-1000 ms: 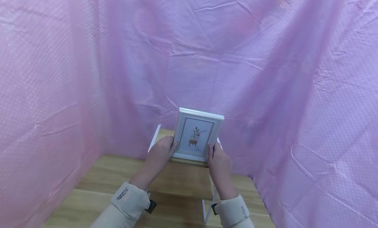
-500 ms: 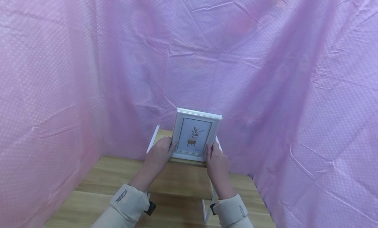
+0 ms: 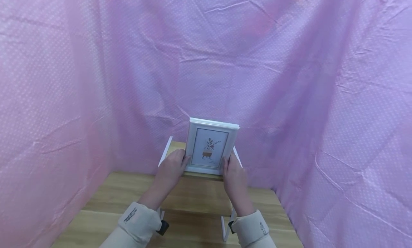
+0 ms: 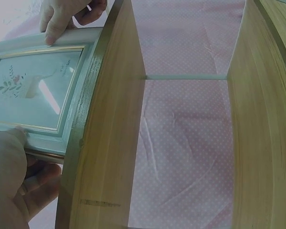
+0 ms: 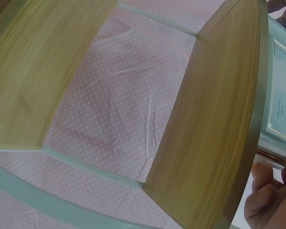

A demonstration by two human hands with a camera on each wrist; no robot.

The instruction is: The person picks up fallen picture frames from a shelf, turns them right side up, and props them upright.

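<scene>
A white picture frame with a plant print behind its pane stands on the top board of a small wooden shelf, leaning slightly back. My left hand grips its left side, thumb on the front and fingers behind. On the opposite side my right hand holds the frame the same way. In the left wrist view the frame's lower edge sits right at the shelf board. The right wrist view shows only part of the picture frame, beside the right hand.
White metal side bars carry the shelf's two wooden boards, the lower one showing in the left wrist view. Beneath stands a wooden table. Pink dotted cloth hangs behind and on both sides.
The whole scene, picture frame and hands included, has shifted slightly left in the head view. Both hands keep the same hold on the frame.
</scene>
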